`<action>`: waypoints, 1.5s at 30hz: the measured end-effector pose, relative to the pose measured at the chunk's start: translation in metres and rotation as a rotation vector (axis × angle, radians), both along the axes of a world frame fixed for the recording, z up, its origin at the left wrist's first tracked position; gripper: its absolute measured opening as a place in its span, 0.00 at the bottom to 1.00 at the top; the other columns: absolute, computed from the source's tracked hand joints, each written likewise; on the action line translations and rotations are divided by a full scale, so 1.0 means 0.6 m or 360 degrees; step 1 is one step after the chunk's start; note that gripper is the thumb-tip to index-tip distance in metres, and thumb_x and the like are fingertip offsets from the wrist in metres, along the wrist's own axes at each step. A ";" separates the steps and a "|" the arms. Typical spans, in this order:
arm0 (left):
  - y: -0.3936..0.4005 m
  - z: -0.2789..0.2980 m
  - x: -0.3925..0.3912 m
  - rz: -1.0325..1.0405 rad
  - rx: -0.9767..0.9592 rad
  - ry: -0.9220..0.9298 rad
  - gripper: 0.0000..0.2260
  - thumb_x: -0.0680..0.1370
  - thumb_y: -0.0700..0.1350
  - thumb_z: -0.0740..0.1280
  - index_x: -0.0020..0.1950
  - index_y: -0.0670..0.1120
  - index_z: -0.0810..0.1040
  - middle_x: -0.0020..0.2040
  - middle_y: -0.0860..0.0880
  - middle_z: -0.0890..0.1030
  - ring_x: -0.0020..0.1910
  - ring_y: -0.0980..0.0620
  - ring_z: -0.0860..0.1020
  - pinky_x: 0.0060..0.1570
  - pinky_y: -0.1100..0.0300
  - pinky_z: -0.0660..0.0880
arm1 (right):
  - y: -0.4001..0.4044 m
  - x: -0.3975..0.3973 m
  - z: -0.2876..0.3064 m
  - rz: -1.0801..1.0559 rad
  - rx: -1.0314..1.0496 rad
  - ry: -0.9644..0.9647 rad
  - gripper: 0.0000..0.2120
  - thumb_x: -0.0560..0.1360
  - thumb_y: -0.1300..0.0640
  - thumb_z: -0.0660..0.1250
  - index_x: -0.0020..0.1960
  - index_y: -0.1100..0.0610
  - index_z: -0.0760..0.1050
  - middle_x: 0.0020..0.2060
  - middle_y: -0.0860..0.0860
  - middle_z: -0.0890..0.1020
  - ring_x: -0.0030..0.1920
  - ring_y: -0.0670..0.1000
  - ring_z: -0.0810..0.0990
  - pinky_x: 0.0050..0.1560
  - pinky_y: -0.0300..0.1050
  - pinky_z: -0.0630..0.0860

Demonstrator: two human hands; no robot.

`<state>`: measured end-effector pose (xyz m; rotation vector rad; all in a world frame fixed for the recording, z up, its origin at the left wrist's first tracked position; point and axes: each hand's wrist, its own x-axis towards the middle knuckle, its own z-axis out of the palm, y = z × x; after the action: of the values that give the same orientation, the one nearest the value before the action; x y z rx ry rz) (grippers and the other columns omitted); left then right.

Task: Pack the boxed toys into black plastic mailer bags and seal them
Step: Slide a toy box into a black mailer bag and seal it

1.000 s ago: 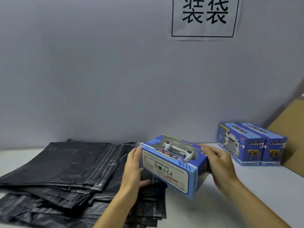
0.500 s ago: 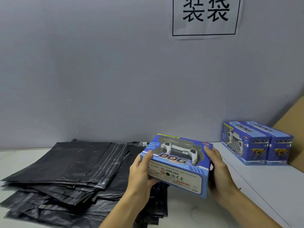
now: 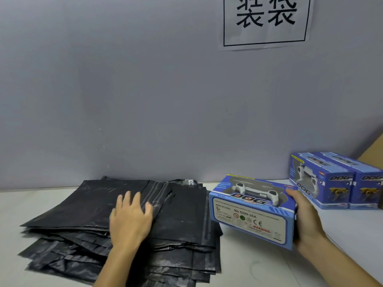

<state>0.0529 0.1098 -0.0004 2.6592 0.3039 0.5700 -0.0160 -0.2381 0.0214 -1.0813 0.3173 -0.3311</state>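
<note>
A stack of black mailer bags (image 3: 124, 224) lay left on the table; we rested our flat, open left hand (image 3: 130, 218) on it (best to peel only the top bag). Our right hand (image 3: 304, 220) gripped a blue toy box (image 3: 252, 212), windowed, marked DOG, just beside the stack.
</note>
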 end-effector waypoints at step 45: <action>-0.191 -0.011 -0.073 -0.0668 0.0046 -0.0097 0.09 0.81 0.52 0.56 0.50 0.51 0.73 0.44 0.56 0.76 0.48 0.53 0.73 0.53 0.56 0.72 | -0.078 0.015 -0.017 -0.0299 -0.0127 0.0156 0.27 0.72 0.39 0.67 0.64 0.56 0.74 0.55 0.65 0.83 0.56 0.69 0.82 0.59 0.75 0.73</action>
<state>0.0088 -0.0047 -0.0072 2.6151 -0.2780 0.5171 -0.0072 -0.2849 0.0114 -1.1508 0.4982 -0.4619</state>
